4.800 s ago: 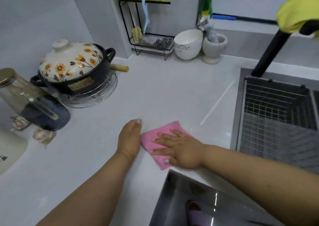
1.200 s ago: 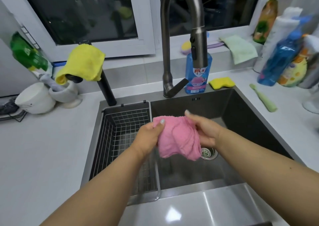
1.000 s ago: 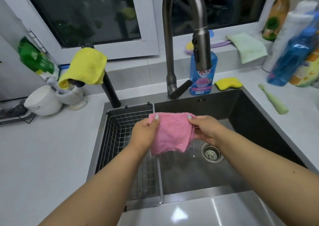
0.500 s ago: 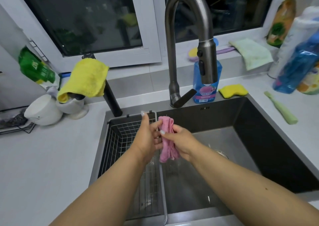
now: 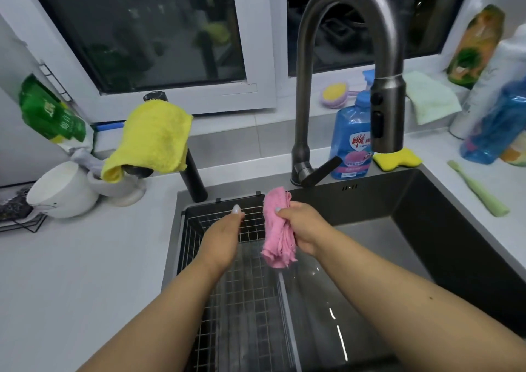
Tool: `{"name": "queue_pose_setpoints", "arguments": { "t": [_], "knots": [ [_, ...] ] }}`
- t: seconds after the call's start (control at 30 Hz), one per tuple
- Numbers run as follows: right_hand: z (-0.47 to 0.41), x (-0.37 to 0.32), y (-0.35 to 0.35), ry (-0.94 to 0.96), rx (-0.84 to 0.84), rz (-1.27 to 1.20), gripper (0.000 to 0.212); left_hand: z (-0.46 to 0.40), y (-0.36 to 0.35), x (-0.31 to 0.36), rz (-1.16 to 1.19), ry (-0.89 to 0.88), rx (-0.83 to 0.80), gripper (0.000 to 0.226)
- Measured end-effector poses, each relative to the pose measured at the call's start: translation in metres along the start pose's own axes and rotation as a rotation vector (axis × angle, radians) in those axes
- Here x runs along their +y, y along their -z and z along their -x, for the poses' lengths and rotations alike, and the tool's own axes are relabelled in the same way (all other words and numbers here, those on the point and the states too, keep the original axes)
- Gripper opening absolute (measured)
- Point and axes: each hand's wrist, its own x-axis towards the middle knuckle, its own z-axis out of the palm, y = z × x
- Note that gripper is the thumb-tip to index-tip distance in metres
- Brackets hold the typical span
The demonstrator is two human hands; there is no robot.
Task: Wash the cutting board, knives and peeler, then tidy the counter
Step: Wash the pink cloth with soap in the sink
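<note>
Pink terry cleaning cloth [image 5: 277, 229] hangs bunched into a loose vertical roll over the dark steel sink [image 5: 444, 229], its long axis running top to bottom, with the upper end just in front of the faucet base and the lower end dangling free above the divide between the wire drying basket [image 5: 227, 300] and the open basin. The right hand [image 5: 306, 229] clamps it round the middle, fingers and thumb curled about the roll from the right side. The left hand [image 5: 225, 236] sits just beside the cloth on its left, apart from it, fingers relaxed and holding nothing, thumb raised.

Judging by the task, this looks like wringing or rinsing the cloth during the counter tidy. The free lower end lies below the right grip and nearest the left hand, so a twist would call for the left hand to close on that end across the short gap. The dark gooseneck faucet [image 5: 341, 58] has its spray head up and to the right of the cloth; no water is seen running. No cutting board, knives or peeler show.
</note>
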Motion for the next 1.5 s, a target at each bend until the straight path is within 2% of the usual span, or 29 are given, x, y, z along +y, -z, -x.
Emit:
{"name": "queue_pose_setpoints", "arguments": {
  "t": [0.07, 0.17, 0.27, 0.37, 0.5, 0.6, 0.7, 0.8, 0.87, 1.03, 1.13, 1.27, 1.4, 1.5],
  "knots": [
    [-0.007, -0.005, -0.009, 0.021, 0.023, 0.025, 0.031, -0.010, 0.016, -0.023, -0.359, -0.158, 0.060, 0.049],
    [-0.017, -0.014, -0.022, 0.040, 0.058, 0.032, 0.018, -0.027, 0.039, -0.056, -0.884, -0.208, 0.080, 0.053],
    [-0.031, -0.026, -0.035, 0.083, 0.113, 0.126, 0.023, -0.036, 0.052, -0.080, -1.113, -0.179, 0.012, 0.060],
    [-0.046, -0.041, -0.053, 0.201, 0.189, 0.305, 0.019, -0.034, 0.061, -0.100, -1.129, -0.161, -0.032, 0.066],
    [-0.069, -0.062, -0.088, 0.506, 0.253, 0.578, 0.026, -0.033, 0.067, -0.117, -1.123, -0.228, 0.005, 0.085],
    [-0.108, -0.054, -0.117, 0.615, 0.138, 0.918, 0.042, -0.037, 0.066, -0.119, -1.094, -0.236, 0.028, 0.082],
    [-0.136, -0.029, -0.139, 0.544, -0.013, 1.378, 0.029, -0.036, 0.067, -0.119, -1.090, -0.221, 0.018, 0.078],
    [-0.146, -0.016, -0.142, 0.521, -0.156, 1.583, 0.075, -0.037, 0.068, -0.119, -1.073, -0.220, 0.025, 0.076],
    [-0.150, -0.014, -0.140, 0.490, -0.200, 1.658, 0.091, -0.038, 0.070, -0.121, -1.062, -0.223, 0.029, 0.075],
    [-0.152, -0.007, -0.129, 0.503, -0.212, 1.805, 0.087, -0.038, 0.070, -0.127, -1.039, -0.232, 0.052, 0.073],
    [-0.151, -0.010, -0.112, 0.525, -0.141, 1.838, 0.083, -0.038, 0.070, -0.126, -1.031, -0.235, 0.059, 0.076],
    [-0.150, -0.022, -0.080, 0.464, -0.059, 1.829, 0.083, -0.037, 0.070, -0.125, -1.037, -0.238, 0.064, 0.077],
    [-0.149, -0.038, -0.040, 0.291, 0.173, 1.861, 0.091, -0.037, 0.069, -0.127, -0.995, -0.247, 0.085, 0.075],
    [-0.147, -0.041, -0.032, 0.171, 0.240, 1.860, 0.094, -0.037, 0.069, -0.128, -1.007, -0.247, 0.077, 0.075]
  ]
}}
